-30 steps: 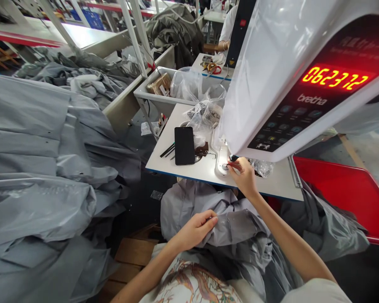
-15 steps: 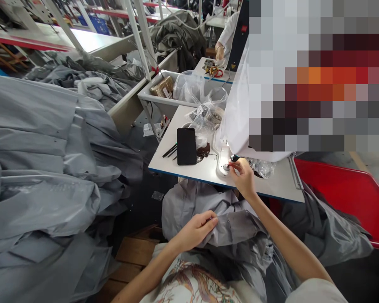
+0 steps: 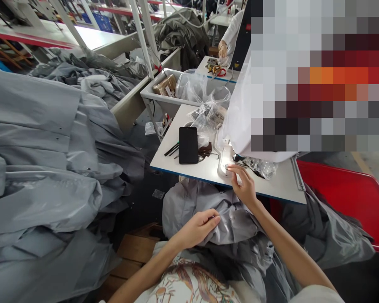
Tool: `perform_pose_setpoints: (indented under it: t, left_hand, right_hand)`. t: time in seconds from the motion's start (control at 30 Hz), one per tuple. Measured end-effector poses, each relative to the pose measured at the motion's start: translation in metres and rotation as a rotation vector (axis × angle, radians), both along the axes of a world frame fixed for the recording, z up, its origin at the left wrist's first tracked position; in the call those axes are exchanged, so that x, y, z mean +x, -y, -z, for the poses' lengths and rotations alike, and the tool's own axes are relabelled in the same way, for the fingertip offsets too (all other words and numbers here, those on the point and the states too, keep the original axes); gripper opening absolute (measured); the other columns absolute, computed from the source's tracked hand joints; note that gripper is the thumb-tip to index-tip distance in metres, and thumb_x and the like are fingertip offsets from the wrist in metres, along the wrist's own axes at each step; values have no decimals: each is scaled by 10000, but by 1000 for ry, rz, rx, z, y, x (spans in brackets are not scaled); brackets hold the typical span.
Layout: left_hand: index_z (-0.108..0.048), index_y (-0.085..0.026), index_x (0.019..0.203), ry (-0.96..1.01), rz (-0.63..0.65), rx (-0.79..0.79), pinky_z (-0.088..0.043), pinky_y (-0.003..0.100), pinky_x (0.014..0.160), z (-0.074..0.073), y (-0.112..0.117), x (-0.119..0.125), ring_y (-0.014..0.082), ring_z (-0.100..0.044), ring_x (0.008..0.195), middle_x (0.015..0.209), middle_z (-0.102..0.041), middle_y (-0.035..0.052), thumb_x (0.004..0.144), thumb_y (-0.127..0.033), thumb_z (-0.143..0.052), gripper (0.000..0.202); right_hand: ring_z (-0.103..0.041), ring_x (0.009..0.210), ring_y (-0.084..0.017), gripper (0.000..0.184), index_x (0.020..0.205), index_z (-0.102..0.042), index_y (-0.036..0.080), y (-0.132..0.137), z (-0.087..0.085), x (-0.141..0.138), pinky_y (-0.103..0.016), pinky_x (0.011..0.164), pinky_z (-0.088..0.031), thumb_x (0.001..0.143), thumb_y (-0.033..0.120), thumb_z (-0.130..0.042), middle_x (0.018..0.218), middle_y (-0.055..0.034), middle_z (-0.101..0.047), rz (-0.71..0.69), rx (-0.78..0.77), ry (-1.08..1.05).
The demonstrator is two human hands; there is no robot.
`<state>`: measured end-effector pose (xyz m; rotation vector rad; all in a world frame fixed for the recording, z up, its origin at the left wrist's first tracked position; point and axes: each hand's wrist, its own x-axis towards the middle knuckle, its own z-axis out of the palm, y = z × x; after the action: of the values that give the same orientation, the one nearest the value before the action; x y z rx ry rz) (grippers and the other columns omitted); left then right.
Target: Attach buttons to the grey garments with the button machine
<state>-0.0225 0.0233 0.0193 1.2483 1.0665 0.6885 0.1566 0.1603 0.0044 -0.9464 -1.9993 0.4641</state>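
Grey cloth [image 3: 186,206] bunches in the left hand [image 3: 198,229]'s curled fingers; right hand [image 3: 244,187], fingers parted, partly hides a disc [image 3: 226,167].

At six o'clock the bunched cloth [image 3: 189,204] is smooth with a soft sheen; at nine, the cloth heap [image 3: 34,130] shines along its creases. Twelve: glossy clear plastic bag [image 3: 189,84]. Three: glossy, plastic-looking panel [image 3: 353,193]. Seven: matt wooden boards [image 3: 137,249].
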Motion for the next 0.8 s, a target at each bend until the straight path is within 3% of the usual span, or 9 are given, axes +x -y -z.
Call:
perform_pose_setpoints:
  t: [0.13,0.3,0.4,0.5,0.67,0.8]
  left_hand:
    - [-549,-149,811,-30,-17,64,-261,216,551,-7,-9,-2,82,-314,600,642,-376,-38,944,-443,-399,356]
    - [-564,-156,847,-61,-29,141,-302,213,586,-16,-31,-6,95,-374,643,680,-435,-28,937,-455,-406,350]
    - [-569,-161,870,-130,-79,147,-328,209,606,-20,-47,-7,106,-421,678,723,-497,-19,935,-458,-401,347]
    - [-555,-158,817,-218,-113,187,-337,214,612,-22,-66,-6,113,-443,681,710,-507,-18,935,-459,-395,361]
    - [-468,-161,684,-333,-135,295,-300,229,566,-21,-101,1,99,-395,581,581,-407,-40,930,-467,-395,400]
    - [-469,-158,660,-383,-162,408,-287,236,567,-17,-126,6,97,-389,580,581,-408,-40,927,-456,-410,404]
  right_hand:
    - [-589,1088,-232,190,1010,-634,251,11,-18,6,-429,968,-467,915,259,-469,1118,-86,-634,27,-40,-94]
    - [-626,937,-210,371,1019,-652,212,29,-39,19,-327,835,-495,958,462,-386,949,-55,-671,-269,-714,-15]
    - [-601,776,-176,413,892,-646,180,33,-37,27,-263,685,-476,919,536,-440,799,-25,-642,-324,-931,12]
    - [-539,676,-141,350,813,-605,179,32,-29,31,-230,584,-418,855,524,-566,724,3,-594,-250,-939,-36]
    - [-511,694,-141,342,846,-593,189,21,-23,24,-241,606,-407,869,525,-531,743,1,-564,-68,-802,-165]
    - [-478,638,-142,368,782,-571,189,8,-21,13,-254,564,-383,843,552,-550,679,4,-520,58,-686,-202]
